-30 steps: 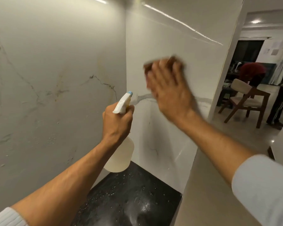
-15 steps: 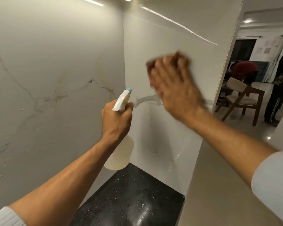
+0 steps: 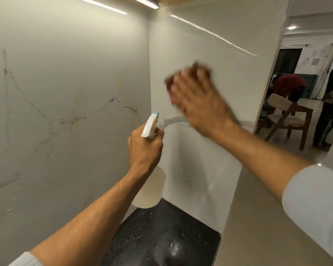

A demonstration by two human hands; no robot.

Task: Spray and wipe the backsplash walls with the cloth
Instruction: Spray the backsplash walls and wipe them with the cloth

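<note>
Backsplash walls (image 3: 65,93): two rigid, glossy stone-look panels meeting at an inside corner, the landmark for all positions below. The surface appears hard and slick when wet; droplets show on the panel left of the corner. It is not to be gripped, only pressed against flat.

Spray bottle (image 3: 150,189): held just left of the corner, above the wet black countertop (image 3: 161,237). Its long axis is near upright, tilted slightly, and the blue-tipped nozzle points up and away toward the corner. It is translucent plastic, probably light and fairly stiff; the neck under the trigger head is the correct hold. The left hand (image 3: 145,148) is closed round that neck.

Cloth (image 3: 171,83): dark, soft and pliable, mostly hidden, on the panel right of the corner, well above the countertop. It should be handled under a flat palm. The right hand (image 3: 198,102), motion-blurred, presses it to the panel with fingers spread and extended, not curled.
</note>
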